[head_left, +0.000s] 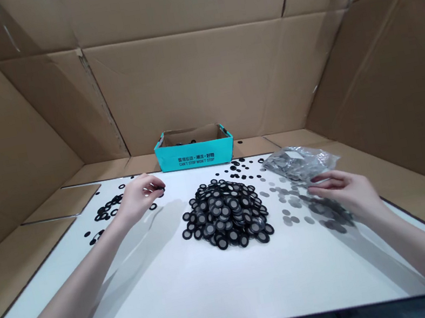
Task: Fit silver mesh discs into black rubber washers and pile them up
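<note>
My left hand (142, 194) is raised over the left part of the white table, its fingertips pinched on a small black ring (161, 189). Over the right side, my right hand (337, 189) has thumb and fingers close together; what they hold, if anything, is too small to make out. Under and beside it lie scattered grey discs (294, 202). Between the hands is a large pile of black rings with grey centres (226, 214). A clear plastic bag of grey discs (297, 163) lies just beyond my right hand.
A turquoise open box (195, 153) with dark pieces inside stands at the table's back edge. Loose black rings (106, 210) lie at the left, and small black pieces (239, 168) behind the pile. Cardboard walls (191, 86) surround the white table (235, 286).
</note>
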Motion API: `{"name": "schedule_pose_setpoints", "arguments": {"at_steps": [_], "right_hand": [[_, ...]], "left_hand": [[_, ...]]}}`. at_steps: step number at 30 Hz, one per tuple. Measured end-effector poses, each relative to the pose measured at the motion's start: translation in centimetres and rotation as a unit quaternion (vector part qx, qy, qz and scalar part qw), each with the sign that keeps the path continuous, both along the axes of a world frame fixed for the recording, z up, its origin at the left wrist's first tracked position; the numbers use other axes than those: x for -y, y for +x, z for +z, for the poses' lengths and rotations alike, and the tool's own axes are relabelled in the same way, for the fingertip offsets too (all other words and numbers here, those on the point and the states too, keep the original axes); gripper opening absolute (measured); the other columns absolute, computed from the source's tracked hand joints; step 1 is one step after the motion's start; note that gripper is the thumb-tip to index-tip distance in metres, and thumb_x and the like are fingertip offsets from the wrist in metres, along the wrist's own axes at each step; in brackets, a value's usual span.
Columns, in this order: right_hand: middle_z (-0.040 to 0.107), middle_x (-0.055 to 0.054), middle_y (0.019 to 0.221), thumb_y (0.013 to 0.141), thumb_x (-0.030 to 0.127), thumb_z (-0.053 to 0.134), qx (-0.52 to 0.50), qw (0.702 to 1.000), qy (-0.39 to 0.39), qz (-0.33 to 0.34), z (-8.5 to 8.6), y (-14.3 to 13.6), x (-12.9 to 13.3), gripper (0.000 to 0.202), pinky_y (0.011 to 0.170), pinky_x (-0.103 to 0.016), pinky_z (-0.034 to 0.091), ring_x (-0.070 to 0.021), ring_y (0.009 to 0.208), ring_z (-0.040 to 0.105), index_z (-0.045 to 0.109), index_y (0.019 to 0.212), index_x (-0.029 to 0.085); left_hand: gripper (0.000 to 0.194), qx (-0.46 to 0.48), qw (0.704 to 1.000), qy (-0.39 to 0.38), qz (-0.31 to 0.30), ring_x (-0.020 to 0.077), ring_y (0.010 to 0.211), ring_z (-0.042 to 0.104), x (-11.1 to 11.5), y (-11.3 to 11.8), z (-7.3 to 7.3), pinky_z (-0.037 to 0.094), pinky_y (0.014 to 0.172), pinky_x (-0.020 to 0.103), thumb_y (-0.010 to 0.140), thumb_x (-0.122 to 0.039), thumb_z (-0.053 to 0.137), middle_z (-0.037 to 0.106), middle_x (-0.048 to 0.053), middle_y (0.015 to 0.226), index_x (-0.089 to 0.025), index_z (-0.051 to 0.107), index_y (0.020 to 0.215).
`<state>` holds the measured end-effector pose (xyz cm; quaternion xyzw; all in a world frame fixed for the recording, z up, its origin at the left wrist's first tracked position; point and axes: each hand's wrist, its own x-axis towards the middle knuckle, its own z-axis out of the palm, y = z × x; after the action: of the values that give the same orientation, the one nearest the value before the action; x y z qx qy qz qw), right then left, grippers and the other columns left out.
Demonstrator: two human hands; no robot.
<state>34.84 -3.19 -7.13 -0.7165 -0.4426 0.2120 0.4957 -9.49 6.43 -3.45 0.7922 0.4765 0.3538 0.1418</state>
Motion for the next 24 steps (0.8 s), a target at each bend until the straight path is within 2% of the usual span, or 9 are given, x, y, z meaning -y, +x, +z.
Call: {"name": "schedule_pose_setpoints", "arguments": {"at_steps": [6, 13, 16, 20, 24], "right_hand": [[0.071, -0.008, 0.061, 0.059, 0.026, 0.081, -0.07, 0.997, 0.023, -0.013, -0.1, -0.4, -0.3, 0.017, 0.061, -0.032, 0.047, -0.0152, 0.052, 0.06, 0.071, 0.068, 0.017], [0.073, -0.008, 0.065, 0.052, 0.023, 0.088, -0.116, 0.992, 0.035, 0.03, 0.7, -1.6, -0.5, 0.026, 0.06, -0.03, 0.05, -0.0185, 0.06, 0.066, 0.07, 0.07, 0.018], [0.074, -0.007, 0.068, 0.051, 0.029, 0.089, -0.128, 0.988, 0.055, 0.064, 1.1, -3.6, -0.8, 0.032, 0.06, -0.029, 0.053, -0.0205, 0.065, 0.069, 0.069, 0.074, 0.019], [0.075, -0.007, 0.075, 0.049, 0.04, 0.089, -0.138, 0.978, 0.077, 0.135, 2.1, -7.5, -1.1, 0.043, 0.065, -0.032, 0.057, -0.023, 0.073, 0.072, 0.068, 0.08, 0.02], [0.074, -0.006, 0.077, 0.057, 0.038, 0.087, -0.151, 0.949, 0.136, 0.24, 3.1, -12.0, -1.0, 0.037, 0.074, -0.033, 0.06, -0.0203, 0.077, 0.072, 0.066, 0.082, 0.02]], "left_hand": [[0.02, 0.02, 1.0, -0.008, -0.003, 0.0192, 0.074, 0.064, 0.0, 0.0, -0.4, 0.055, 0.069, 0.031, 0.074, -0.035, 0.063, 0.066, 0.007, 0.083, -0.016, 0.069, 0.078], [0.022, 0.055, 0.998, -0.042, -0.014, 0.0173, 0.07, 0.063, 0.3, 0.4, -0.7, 0.054, 0.064, 0.029, 0.074, -0.036, 0.065, 0.068, 0.007, 0.082, -0.015, 0.068, 0.08], [0.024, 0.072, 0.995, -0.068, -0.035, 0.0161, 0.068, 0.063, 0.7, 1.2, -0.8, 0.055, 0.062, 0.027, 0.076, -0.037, 0.066, 0.068, 0.006, 0.081, -0.015, 0.067, 0.083], [0.024, 0.114, 0.984, -0.114, -0.077, 0.0152, 0.069, 0.065, 2.1, 2.5, -0.6, 0.056, 0.065, 0.026, 0.076, -0.035, 0.068, 0.068, 0.005, 0.082, -0.015, 0.066, 0.088], [0.019, 0.153, 0.969, -0.151, -0.119, 0.0133, 0.07, 0.064, 3.8, 3.9, -0.2, 0.055, 0.068, 0.025, 0.077, -0.029, 0.071, 0.068, 0.005, 0.088, -0.015, 0.068, 0.089]]}}
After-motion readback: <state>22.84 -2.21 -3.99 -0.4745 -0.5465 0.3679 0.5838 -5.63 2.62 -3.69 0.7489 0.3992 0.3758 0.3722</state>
